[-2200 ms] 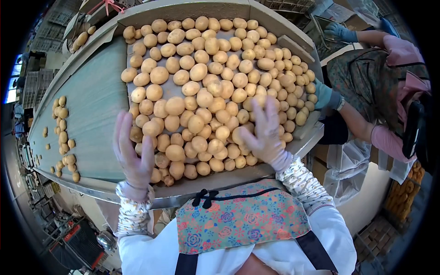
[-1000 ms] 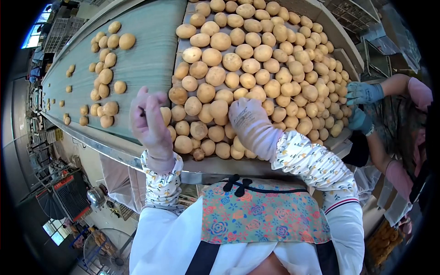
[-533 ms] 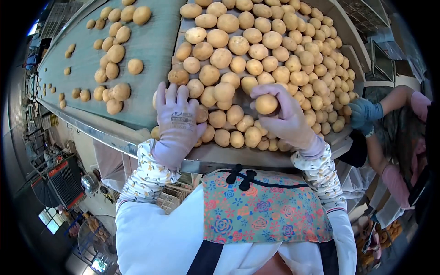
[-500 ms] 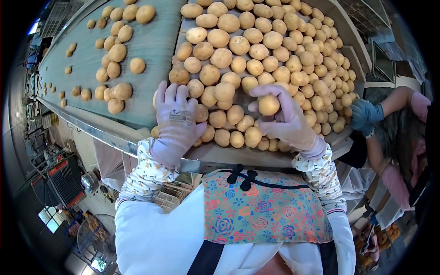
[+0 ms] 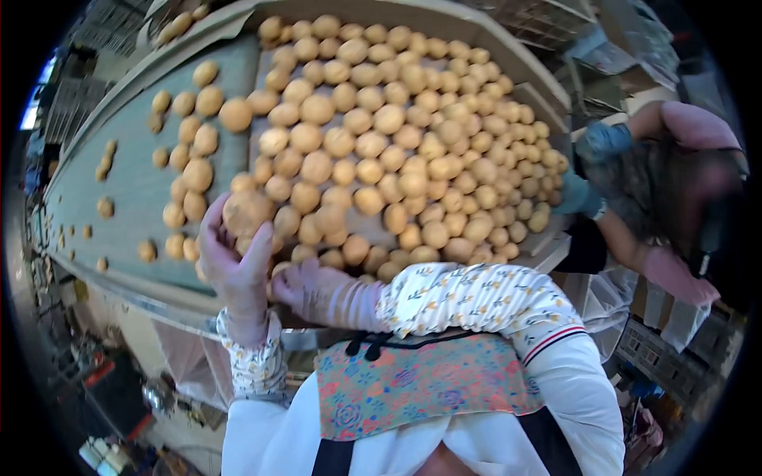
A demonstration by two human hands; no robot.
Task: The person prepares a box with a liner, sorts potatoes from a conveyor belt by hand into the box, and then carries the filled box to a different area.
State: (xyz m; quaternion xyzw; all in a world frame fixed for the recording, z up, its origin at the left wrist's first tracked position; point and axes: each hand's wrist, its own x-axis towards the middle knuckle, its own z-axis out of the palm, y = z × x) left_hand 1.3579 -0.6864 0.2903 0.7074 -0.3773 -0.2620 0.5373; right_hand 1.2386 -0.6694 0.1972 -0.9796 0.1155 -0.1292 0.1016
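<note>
At bottom, nearest the cam: 1 floral apron (image 5: 429,385) w/ 2 small black knots at its top edge & 2 dark straps (image 5: 333,456). Then 2 white patterned sleeves (image 5: 468,297), R one running across in front of the apron.

R hand (image 5: 309,289), 1 pale glove, is at the front edge of the table, just beside the L wrist; fingers curled in by the nearest potatoes, can't tell if they grip one. L hand (image 5: 238,266), also gloved: fingers & thumb bent round 1 big potato (image 5: 248,208), held up over the table's front L corner, near the belt seam.

Beyond: 1 sorting table (image 5: 524,59) w/ raised rim, well over 100 potatoes (image 5: 389,119) on it, packed tightest toward the R end, gaps elsewhere. Left of that, 1 green belt (image 5: 127,186) w/ approx. 17 potatoes in a loose lane nearer the seam, plus approx. 10 smaller-looking ones farther down.

Across at R end, 1 co-worker (image 5: 698,131) in pink sleeves, 2 blue-green gloves (image 5: 603,143): 1 at the potatoes' edge, 1 near the rim; finger detail blurred. Far upper L, a few more potatoes (image 5: 178,25) past the rim; stacked crates (image 5: 63,139) behind, too blurry to count.
</note>
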